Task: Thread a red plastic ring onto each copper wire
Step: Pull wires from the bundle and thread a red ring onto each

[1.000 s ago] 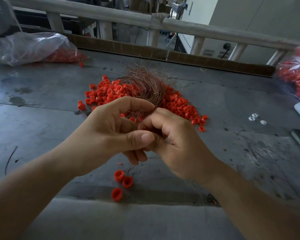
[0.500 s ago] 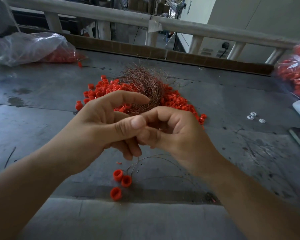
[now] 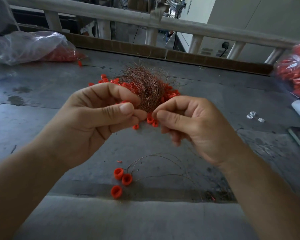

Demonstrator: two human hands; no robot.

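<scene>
Pinching ring in left hand, wire in right hand — likely light and slick, hair-thin and springy. Better to grip wire near tip, ring by rim.

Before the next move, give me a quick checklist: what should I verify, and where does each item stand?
1. Left hand holds a ring: cannot tell, its fingers hide it.
2. Right hand pinches a wire: cannot tell, too thin to see.
3. Loose rings pile behind the hands: ok.
4. Copper wire bundle on that pile: ok.
5. Three finished rings on the table, apart from both hands: ok.
</scene>
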